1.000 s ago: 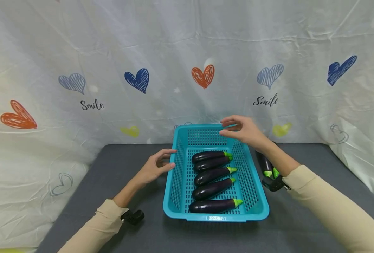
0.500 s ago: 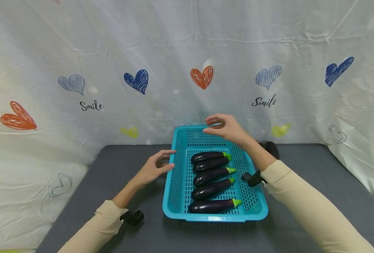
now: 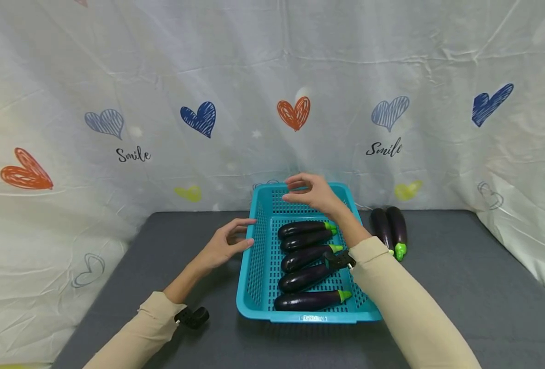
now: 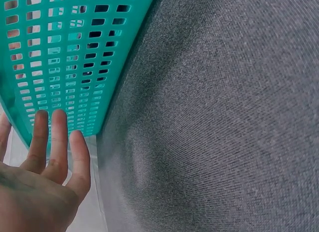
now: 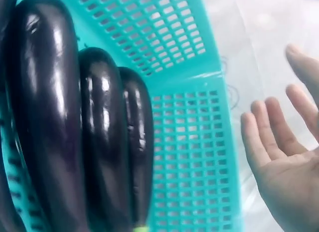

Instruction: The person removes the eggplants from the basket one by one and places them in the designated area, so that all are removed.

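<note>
A blue-green plastic basket (image 3: 309, 318) stands on the table with several eggplants (image 3: 305, 279) lying crosswise in it, green stems to the right. My left hand (image 3: 224, 245) is at the basket's left side, fingertips right at the rim and thumb apart from the fingers. In the left wrist view its fingers (image 4: 59, 137) reach up along the perforated outer wall, holding nothing. Over the basket's far end hovers my right hand (image 3: 316, 195), bare, with loosely bent fingers. The right wrist view shows the right palm (image 5: 289, 177) beside the far wall, away from the eggplants (image 5: 50, 107).
Two more eggplants (image 3: 390, 230) lie side by side on the dark grey table (image 3: 457, 287), right of the basket. A white cloth (image 3: 254, 66) printed with hearts hangs behind. Both wrists wear small black devices.
My right hand has moved left, from the basket's far right corner to over its far end. The two eggplants on the right now show from behind the arm. My left hand stays put.
</note>
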### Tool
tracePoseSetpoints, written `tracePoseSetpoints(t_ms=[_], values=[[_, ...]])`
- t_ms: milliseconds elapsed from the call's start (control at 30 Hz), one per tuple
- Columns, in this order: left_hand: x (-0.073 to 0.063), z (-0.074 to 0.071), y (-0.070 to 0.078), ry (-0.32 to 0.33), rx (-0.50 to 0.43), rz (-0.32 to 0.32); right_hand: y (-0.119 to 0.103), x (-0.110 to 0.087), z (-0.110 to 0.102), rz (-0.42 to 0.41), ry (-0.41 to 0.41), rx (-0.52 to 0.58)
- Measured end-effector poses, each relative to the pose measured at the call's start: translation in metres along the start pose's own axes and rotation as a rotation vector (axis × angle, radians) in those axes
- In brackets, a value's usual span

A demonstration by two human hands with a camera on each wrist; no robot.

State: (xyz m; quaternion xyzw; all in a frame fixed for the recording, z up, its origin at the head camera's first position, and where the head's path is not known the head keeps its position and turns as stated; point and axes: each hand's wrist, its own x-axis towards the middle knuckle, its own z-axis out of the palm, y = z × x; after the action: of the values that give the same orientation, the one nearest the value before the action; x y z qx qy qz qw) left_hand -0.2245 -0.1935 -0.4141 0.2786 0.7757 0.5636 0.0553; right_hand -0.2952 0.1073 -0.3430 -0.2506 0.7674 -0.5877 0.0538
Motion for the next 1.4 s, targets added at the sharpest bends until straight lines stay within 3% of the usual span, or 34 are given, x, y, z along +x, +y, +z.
tracePoseSetpoints(t_ms=[367, 567, 900, 1400], values=[[0.0, 0.0, 0.0, -0.006, 0.0, 0.016, 0.037, -0.003, -0.001, 0.078, -0.071, -0.181], [0.001, -0.001, 0.0, -0.005, -0.003, 0.019, 0.05, -0.005, -0.005, 0.101, -0.119, -0.221], [0.0, -0.001, 0.001, -0.004, -0.004, 0.009, 0.06, -0.006, 0.002, 0.112, -0.202, -0.234], [0.001, 0.0, -0.001, -0.006, -0.016, 0.012, 0.065, -0.004, 0.009, 0.165, -0.217, -0.295]])
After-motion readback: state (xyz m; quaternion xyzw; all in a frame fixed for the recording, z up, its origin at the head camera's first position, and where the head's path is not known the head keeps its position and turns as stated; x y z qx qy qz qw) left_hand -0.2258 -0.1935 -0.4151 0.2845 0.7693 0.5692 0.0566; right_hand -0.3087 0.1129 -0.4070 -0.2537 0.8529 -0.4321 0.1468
